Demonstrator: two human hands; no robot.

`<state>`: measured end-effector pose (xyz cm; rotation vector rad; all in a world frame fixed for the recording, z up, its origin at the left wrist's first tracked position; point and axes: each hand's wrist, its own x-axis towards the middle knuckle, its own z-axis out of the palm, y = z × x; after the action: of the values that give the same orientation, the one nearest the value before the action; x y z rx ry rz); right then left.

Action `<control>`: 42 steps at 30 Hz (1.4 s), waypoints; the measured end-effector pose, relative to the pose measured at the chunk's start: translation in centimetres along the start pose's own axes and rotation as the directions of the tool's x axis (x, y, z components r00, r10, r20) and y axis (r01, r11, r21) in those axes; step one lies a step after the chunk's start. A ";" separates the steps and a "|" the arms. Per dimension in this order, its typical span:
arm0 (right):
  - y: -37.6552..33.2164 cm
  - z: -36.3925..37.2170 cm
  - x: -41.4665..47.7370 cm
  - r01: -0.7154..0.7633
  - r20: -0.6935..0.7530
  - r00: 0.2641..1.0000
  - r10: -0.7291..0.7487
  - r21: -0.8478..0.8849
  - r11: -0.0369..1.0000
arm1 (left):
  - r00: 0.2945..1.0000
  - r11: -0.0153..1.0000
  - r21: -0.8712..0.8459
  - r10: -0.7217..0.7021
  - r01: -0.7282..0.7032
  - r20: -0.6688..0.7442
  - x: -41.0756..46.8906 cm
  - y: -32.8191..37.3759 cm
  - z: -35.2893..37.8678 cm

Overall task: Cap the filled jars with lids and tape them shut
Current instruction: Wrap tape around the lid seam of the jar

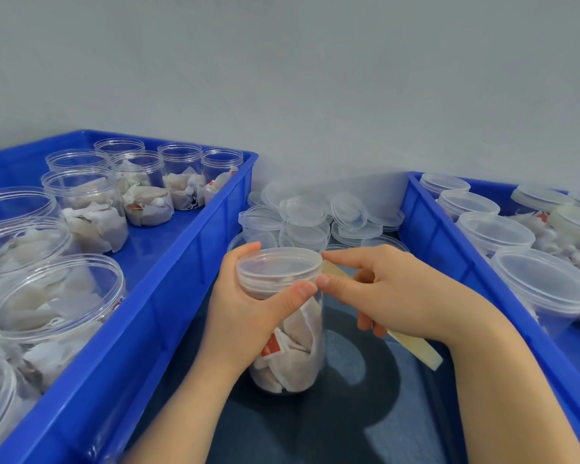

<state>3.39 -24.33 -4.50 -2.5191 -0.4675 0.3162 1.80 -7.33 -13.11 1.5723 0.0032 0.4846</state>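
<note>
A clear jar filled with tea bags stands on the dark table between two blue crates. A translucent lid sits on its mouth. My left hand grips the jar just under the lid, thumb across the front. My right hand is at the lid's right edge, thumb and forefinger at the rim, its other fingers curled round a roll of clear tape with a yellowish core. A tape strip cannot be made out.
The blue crate on the left holds several open filled jars. The right-hand blue crate holds several capped jars. A heap of loose lids lies on the table behind the jar.
</note>
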 end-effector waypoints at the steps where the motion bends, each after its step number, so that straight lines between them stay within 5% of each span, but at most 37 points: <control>1: 0.0 0.0 0.0 0.000 0.000 1.000 0.000 0.001 1.000 | 1.000 1.000 0.004 0.001 -0.001 0.000 0.0 0.0 0.0; 36: 0.3 -0.3 -0.2 0.017 0.023 1.000 -0.019 0.095 0.995 | 0.998 0.998 0.047 -0.047 0.045 0.031 0.1 0.3 -0.3; 42: 1.1 -1.1 -0.2 0.034 -0.072 0.997 -0.023 0.159 0.987 | 0.974 0.972 -0.151 -0.156 0.181 0.161 0.5 0.4 -1.0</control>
<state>3.82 -25.82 -4.23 -2.3565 -0.4321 0.2434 1.83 -6.23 -12.63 1.4274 -0.0166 0.2272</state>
